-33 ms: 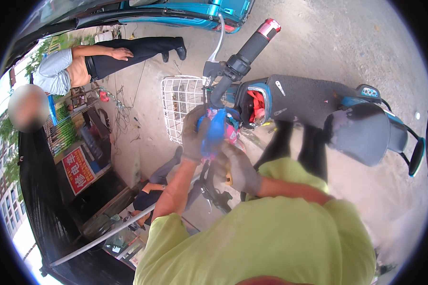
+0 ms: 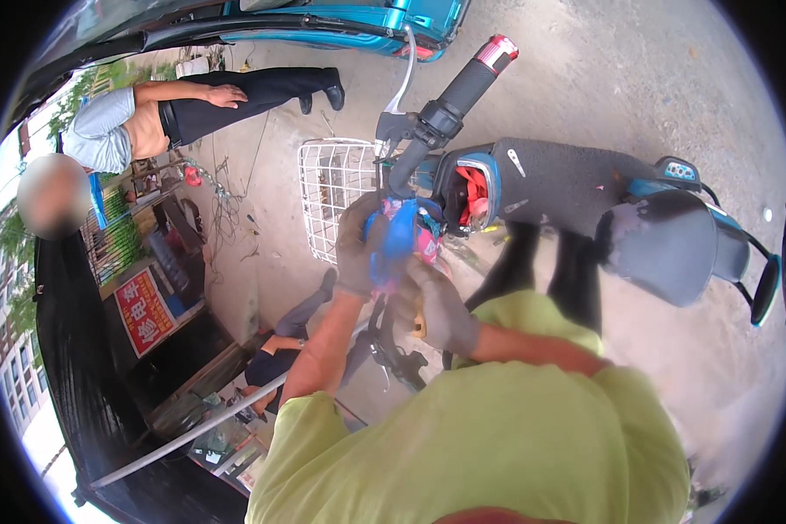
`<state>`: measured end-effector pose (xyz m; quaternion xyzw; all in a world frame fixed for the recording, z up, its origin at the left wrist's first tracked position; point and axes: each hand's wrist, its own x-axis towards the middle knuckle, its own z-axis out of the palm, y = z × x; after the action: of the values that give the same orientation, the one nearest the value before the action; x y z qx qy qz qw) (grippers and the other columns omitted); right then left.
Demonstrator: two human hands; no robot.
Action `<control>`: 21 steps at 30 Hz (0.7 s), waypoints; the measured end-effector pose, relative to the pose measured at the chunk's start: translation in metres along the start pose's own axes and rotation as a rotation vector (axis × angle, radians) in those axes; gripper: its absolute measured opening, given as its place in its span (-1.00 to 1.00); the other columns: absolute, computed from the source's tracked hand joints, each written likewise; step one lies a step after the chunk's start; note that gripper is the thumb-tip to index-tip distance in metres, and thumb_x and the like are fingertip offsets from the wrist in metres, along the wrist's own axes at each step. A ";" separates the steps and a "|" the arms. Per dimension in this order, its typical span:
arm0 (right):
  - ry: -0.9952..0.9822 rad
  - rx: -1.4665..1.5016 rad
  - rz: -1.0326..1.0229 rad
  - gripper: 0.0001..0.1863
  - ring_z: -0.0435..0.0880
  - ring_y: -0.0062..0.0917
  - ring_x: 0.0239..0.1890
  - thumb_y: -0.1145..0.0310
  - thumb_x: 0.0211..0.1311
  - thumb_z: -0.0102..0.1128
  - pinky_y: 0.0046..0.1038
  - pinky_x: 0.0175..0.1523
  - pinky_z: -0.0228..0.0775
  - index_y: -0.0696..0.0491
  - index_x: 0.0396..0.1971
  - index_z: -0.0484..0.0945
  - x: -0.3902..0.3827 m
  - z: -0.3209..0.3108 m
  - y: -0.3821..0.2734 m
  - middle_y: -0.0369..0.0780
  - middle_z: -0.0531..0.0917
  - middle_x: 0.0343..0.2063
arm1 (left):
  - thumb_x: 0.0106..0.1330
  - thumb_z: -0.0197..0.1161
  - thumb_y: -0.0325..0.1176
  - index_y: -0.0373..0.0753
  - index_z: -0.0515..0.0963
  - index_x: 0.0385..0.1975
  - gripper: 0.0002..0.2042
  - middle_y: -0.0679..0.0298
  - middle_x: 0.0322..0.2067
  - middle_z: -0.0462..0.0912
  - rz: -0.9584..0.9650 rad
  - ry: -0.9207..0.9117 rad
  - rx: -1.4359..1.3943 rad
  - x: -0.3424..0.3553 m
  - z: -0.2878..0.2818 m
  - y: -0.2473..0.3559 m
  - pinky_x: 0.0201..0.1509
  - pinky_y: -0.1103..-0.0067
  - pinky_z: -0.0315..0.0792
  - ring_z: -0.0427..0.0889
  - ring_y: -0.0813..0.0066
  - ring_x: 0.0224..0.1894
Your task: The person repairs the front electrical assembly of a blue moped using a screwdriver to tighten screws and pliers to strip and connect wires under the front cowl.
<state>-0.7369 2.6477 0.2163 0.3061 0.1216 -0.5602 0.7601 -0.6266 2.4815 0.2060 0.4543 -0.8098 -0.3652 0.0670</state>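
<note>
My left hand (image 2: 358,251), in a dark grey glove, presses around the left side of a blue plastic part (image 2: 397,240) at the middle of a scooter's handlebar (image 2: 400,173). Pink and coloured bits show beside that part. From the other side, my gloved right hand (image 2: 445,313) is closed close against its lower end. A yellow-orange handle (image 2: 420,325) pokes out between the right fingers; the rest of it is hidden and blurred. Below my hands is the other grip with its dark brake lever (image 2: 397,354).
A white wire basket (image 2: 323,196) hangs at the scooter's front. The scooter's dark seat (image 2: 659,244) lies to the right, with a blue vehicle (image 2: 349,31) at the top. One person (image 2: 210,109) stands at upper left; another (image 2: 275,362) is low down by a metal pole (image 2: 201,432).
</note>
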 end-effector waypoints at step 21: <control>-0.266 -0.300 -0.273 -0.67 0.53 -0.70 -0.39 0.12 0.70 0.12 -0.56 -0.36 0.44 0.09 0.09 0.60 0.034 -0.022 -0.219 -0.37 0.55 -0.34 | 0.45 0.32 -0.42 -0.28 0.68 0.16 -0.69 0.04 0.16 0.72 0.105 0.031 0.087 -0.003 0.002 0.002 0.42 0.30 0.48 0.63 0.15 0.29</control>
<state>-0.9241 2.5940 0.1093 0.0940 0.1425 -0.6686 0.7237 -0.6270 2.4855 0.2066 0.4192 -0.8466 -0.3185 0.0787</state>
